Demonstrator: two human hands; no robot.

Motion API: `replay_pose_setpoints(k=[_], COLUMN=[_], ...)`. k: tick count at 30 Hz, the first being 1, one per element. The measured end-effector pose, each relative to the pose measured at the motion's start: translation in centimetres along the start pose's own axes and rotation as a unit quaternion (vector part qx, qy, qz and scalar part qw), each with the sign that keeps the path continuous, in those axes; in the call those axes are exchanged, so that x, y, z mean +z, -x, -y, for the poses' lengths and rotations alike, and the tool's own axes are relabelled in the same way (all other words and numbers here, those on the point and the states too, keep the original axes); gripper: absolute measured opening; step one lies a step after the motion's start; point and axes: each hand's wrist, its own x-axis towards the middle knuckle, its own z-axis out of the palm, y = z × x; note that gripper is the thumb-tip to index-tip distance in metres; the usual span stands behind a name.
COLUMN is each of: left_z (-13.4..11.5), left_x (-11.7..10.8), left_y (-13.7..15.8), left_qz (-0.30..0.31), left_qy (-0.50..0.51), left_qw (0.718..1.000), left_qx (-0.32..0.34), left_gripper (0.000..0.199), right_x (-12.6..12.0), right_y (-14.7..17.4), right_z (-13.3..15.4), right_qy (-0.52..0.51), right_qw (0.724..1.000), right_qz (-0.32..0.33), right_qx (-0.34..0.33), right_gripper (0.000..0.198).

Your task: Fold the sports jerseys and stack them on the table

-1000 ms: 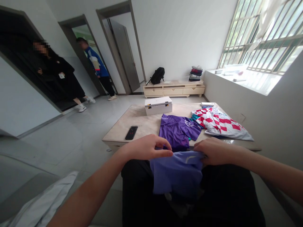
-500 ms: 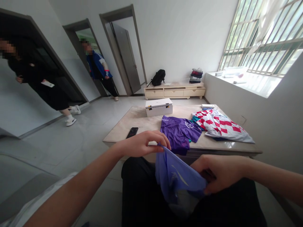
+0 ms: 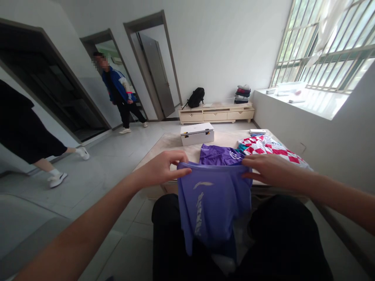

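**Colours on view**

The shirt is lavender-blue with a pale logo and pale vertical lettering. At twelve o'clock lies a deep purple jersey; at one o'clock, a red-and-white checkered jersey. The box is white, the counter beige.

— Garments counted? 
— One lilac shirt held up, one purple shirt and one red-checked shirt on the table. 
— Other items? 
— One white box, one backpack, two bystanders.

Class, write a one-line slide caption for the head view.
Both hands, left hand and right hand, hold up a lilac sports shirt.
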Motion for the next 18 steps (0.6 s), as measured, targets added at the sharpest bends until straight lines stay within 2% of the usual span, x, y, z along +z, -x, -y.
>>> replay_pose_setpoints(k=[4, 8, 10, 13, 15, 18], left_z=[1.4, 1.7, 1.5, 0.8, 0.4, 0.4], left_x=[0.4, 0.8, 0.9, 1.0, 1.1, 1.1], left_y=[-1.1, -2.1, -2.4, -2.6, -2.6, -2.8], left_qz=[-0.151, -0.249, -0.279, -0.301, -0.307, -0.314], left_qy=[0.057, 0.041, -0.01, -0.078, -0.098, -0.095], left_qw=[0.987, 0.967, 0.959, 0.949, 0.946, 0.945], left_qx=[-0.015, -0.044, -0.055, -0.05, -0.037, -0.014], left_gripper=[0.026, 0.027, 0.027, 0.027, 0.028, 0.028], right_x=[-1.5, -1.0, -0.8, -0.7, -0.7, -0.7], right_y=[-1.1, -2.1, -2.5, -2.8, -2.9, -3.3], right_z=[-2.4, -2.3, -2.0, -1.7, -1.8, -2.3], right_qy=[-0.11, -0.179, -0.17, -0.109, -0.077, -0.104], right_qw=[0.984, 0.947, 0.937, 0.938, 0.938, 0.925], right_qz=[-0.139, -0.258, -0.283, -0.275, -0.276, -0.3], right_qx=[0.02, 0.064, 0.117, 0.179, 0.194, 0.207], right_gripper=[0.027, 0.025, 0.023, 0.023, 0.027, 0.032])
